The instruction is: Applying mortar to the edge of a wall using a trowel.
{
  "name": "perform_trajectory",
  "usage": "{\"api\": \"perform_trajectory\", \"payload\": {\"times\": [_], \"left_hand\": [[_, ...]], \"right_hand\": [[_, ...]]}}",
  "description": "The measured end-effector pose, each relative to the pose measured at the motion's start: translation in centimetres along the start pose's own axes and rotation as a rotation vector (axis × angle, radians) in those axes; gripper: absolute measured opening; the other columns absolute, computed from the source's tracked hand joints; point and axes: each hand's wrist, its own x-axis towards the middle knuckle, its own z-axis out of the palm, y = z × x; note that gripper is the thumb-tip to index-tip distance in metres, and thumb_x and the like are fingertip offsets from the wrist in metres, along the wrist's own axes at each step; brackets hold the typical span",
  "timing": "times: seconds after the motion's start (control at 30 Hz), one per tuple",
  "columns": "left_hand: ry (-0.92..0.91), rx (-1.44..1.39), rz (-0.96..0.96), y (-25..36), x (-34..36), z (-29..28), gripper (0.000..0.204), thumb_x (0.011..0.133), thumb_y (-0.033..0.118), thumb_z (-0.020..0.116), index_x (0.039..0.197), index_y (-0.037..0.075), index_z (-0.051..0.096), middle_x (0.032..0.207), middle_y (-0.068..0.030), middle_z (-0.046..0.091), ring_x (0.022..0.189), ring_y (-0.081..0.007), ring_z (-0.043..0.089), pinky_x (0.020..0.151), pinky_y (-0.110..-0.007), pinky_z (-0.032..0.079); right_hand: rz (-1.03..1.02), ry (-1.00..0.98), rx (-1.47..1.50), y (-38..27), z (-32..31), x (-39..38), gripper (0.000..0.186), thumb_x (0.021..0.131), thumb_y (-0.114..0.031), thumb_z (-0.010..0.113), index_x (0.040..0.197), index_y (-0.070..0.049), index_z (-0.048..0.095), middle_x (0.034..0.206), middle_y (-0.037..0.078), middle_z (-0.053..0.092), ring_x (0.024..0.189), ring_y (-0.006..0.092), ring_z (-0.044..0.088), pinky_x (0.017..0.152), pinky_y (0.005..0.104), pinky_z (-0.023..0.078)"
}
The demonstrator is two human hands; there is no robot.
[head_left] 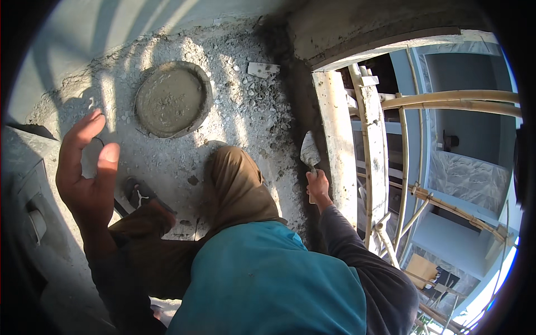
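My right hand (318, 187) is wrapped round the handle of a pointed trowel (309, 149). The trowel's blade points away from me, over a dark strip of mortar (304, 106) that runs along the foot of a low concrete ledge (335, 128). Raised at the left, my left hand (89, 173) is empty, with thumb and fingers curved and apart. Beyond my knee stands a round pan (207, 106) of wet grey mortar (170, 100), apart from both hands.
Crumbs of mortar and grit cover the floor (245, 134). A flat pale scrap (263, 70) lies near the far wall (184, 17). Past the ledge, on the right, bamboo scaffolding poles (446, 99) stand before a blue-grey building (469, 134). A box-like recess (36, 223) is at the left.
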Motion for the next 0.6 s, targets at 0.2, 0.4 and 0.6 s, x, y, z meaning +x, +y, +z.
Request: {"api": "perform_trajectory", "payload": {"times": [0.2, 0.4, 0.6], "left_hand": [[-0.076, -0.068, 0.117, 3.2, -2.2, 0.4, 0.034, 0.080, 0.008, 0.077, 0.113, 0.001, 0.067, 0.119, -0.0152, 0.067, 0.114, -0.0271, 0.062, 0.101, -0.038, 0.046], [-0.008, -0.232, 0.184, 5.1, -2.6, 0.5, 0.031, 0.083, 0.009, 0.077, 0.112, 0.001, 0.067, 0.117, -0.0153, 0.067, 0.111, -0.0257, 0.062, 0.097, -0.037, 0.047], [0.102, -0.020, 0.057, 0.7, -5.2, 0.2, 0.025, 0.085, 0.012, 0.076, 0.108, 0.002, 0.069, 0.110, -0.0118, 0.070, 0.104, -0.0223, 0.065, 0.092, -0.033, 0.050]], "right_hand": [[0.061, 0.035, 0.027, -4.0, -2.0, -4.1, 0.055, 0.089, -0.041, 0.060, 0.128, -0.003, 0.054, 0.114, 0.027, 0.066, 0.108, 0.0431, 0.063, 0.093, 0.0458, 0.049], [0.110, 0.099, -0.046, -5.4, -2.6, -5.9, 0.056, 0.089, -0.041, 0.058, 0.132, -0.005, 0.051, 0.121, 0.024, 0.064, 0.114, 0.0410, 0.061, 0.096, 0.0482, 0.047], [-0.080, 0.052, -0.106, -5.3, -1.6, -7.3, 0.055, 0.089, -0.041, 0.060, 0.129, -0.004, 0.053, 0.118, 0.025, 0.065, 0.111, 0.0420, 0.062, 0.093, 0.0479, 0.049]]}}
